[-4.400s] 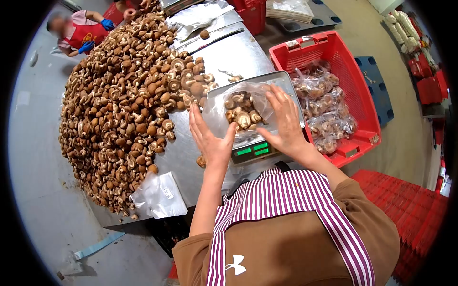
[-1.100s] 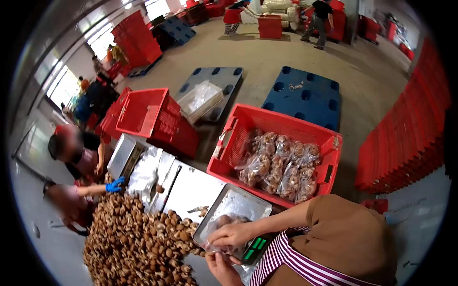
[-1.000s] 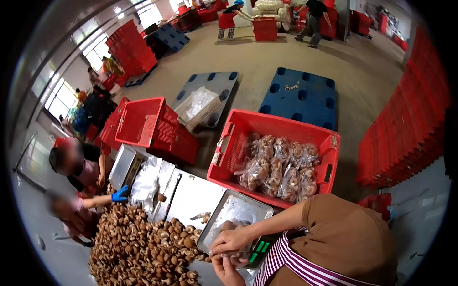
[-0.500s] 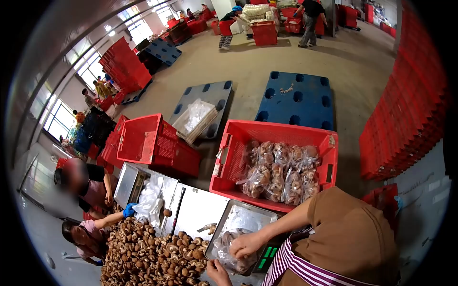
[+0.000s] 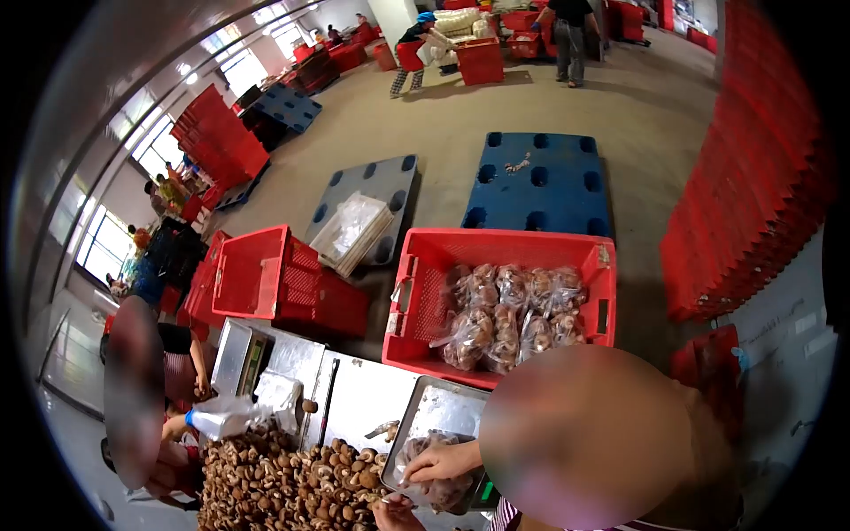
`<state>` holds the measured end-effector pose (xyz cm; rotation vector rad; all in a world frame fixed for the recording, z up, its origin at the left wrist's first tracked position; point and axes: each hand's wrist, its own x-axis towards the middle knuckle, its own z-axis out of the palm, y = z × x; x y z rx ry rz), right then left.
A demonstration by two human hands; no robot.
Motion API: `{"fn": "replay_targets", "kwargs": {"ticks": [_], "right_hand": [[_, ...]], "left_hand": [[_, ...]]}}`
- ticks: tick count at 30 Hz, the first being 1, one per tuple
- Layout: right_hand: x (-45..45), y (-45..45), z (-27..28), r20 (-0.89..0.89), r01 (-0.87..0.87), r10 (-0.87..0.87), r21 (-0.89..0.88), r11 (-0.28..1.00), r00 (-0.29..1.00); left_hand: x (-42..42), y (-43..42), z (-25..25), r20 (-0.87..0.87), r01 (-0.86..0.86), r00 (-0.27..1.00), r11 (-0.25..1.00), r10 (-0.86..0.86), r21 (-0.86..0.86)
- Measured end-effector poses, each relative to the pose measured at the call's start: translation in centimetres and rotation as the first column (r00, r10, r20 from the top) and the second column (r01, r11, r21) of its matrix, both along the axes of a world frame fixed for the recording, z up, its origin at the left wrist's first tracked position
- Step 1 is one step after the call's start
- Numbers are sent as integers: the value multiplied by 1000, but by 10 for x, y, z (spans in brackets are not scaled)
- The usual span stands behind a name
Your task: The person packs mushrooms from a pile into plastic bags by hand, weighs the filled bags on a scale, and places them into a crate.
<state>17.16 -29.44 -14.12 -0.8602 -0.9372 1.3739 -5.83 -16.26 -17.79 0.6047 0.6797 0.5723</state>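
Observation:
A clear plastic bag of shiitake mushrooms (image 5: 452, 493) rests on the metal tray of a weighing scale (image 5: 434, 411). My right hand (image 5: 443, 462) reaches over the bag, its fingers pinched on the bag's mouth. Close below it, my left hand (image 5: 396, 513) pinches the plastic at the same end, partly cut off by the frame's bottom. Beside both hands lies a big heap of loose shiitake mushrooms (image 5: 292, 482). A green lit display (image 5: 488, 491) shows at the scale's edge. A blurred patch covers much of my brown-clothed upper body.
Beyond the scale stands a red crate (image 5: 412, 332) with several filled mushroom bags (image 5: 509, 327). Left of it are another red crate (image 5: 248, 274) and a second scale (image 5: 235, 354). Two co-workers are at the left, one with a white plastic bag (image 5: 221, 418). Stacked red crates (image 5: 744, 195) rise at right.
My right hand has shifted from the bag's top toward its mouth, and the two hands are closer together. The co-worker at left has drawn a plastic bag away from the pile. The view has shifted slightly.

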Motion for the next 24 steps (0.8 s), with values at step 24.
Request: {"fn": "replay_targets", "kwargs": {"ticks": [24], "right_hand": [[10, -4, -41, 773, 93, -248, 240, 966, 583]], "left_hand": [[4, -11, -13, -714, 584, 675, 458, 185, 671]]}}
